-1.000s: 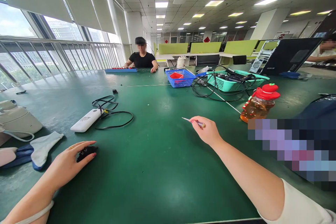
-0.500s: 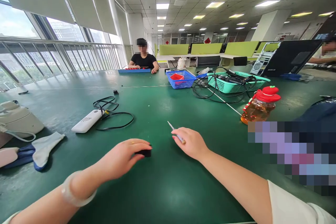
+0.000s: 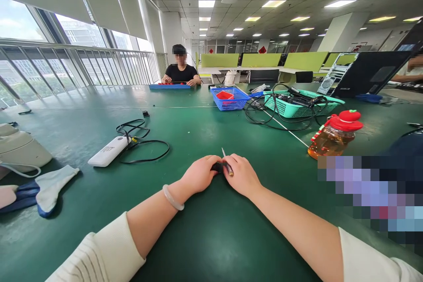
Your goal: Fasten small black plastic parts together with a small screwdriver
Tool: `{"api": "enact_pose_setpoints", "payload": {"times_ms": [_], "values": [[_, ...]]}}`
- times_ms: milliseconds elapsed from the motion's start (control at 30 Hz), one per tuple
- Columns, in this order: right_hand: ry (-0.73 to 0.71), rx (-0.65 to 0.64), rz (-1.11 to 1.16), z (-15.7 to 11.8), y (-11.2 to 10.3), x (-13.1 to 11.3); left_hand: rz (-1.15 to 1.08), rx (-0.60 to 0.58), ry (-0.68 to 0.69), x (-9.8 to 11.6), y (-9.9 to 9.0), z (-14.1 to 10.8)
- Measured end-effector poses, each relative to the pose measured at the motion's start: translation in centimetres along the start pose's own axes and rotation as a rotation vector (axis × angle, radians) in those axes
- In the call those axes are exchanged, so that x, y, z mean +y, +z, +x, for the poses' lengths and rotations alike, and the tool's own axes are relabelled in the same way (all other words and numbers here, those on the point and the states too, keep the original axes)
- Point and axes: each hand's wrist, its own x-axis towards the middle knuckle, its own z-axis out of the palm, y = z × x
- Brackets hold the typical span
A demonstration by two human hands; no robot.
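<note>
Pointed tool (image 3: 229, 170) aslant, tip forward-left

Our left hand (image 3: 200, 174) and right hand (image 3: 243, 175), close together mid-frame
Both got fingers (image 3: 214, 159) curled in a grip, backs up. Our left forearm (image 3: 150, 218) slants in from lower left, right forearm (image 3: 297, 220) from lower right, kinda an upside-down V.

Between the bottle (image 3: 336, 136) and the right hand (image 3: 243, 176), I see free room for passing; beyond the bottle, the green basket (image 3: 286, 109) is blocking.
</note>
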Motion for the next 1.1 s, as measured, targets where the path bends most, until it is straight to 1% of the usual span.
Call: {"api": "enact_pose_setpoints", "payload": {"times_ms": [100, 167, 233, 300, 367, 467, 567, 700, 900, 1100], "values": [[-0.041, 0.030, 0.130, 0.0, -0.6, 0.5, -0.048, 0.030, -0.015, -0.8, 0.3, -0.3], [-0.102, 0.047, 0.192, -0.3, -1.3, 0.6, -0.075, 0.063, -0.068, -1.2, 0.5, -0.3], [-0.206, 0.072, 0.253, -0.5, -2.1, 0.5, -0.084, 0.087, -0.140, -1.4, 0.7, -0.3], [-0.355, 0.102, 0.307, -0.8, -2.8, 0.1, -0.065, 0.096, -0.196, -1.5, 0.8, -0.3], [-0.459, 0.110, 0.321, -0.9, -3.3, -0.4, -0.029, 0.097, -0.210, -1.6, 0.8, -0.3], [-0.562, 0.130, 0.283, -1.0, -3.6, -1.0, 0.003, 0.083, -0.177, -1.6, 0.6, -0.2], [-0.599, 0.149, 0.238, -1.1, -3.6, -1.1, 0.004, 0.079, -0.150, -1.6, 0.6, -0.2], [-0.627, 0.171, 0.214, -1.1, -3.6, -1.1, 0.009, 0.076, -0.149, -1.7, 0.7, -0.2], [-0.644, 0.131, 0.178, -1.1, -3.6, -1.1, 0.025, 0.063, -0.138, -1.7, 0.6, -0.2], [-0.661, 0.142, 0.175, -1.1, -3.7, -1.3, 0.033, 0.053, -0.139, -1.6, 0.6, -0.2]]}}
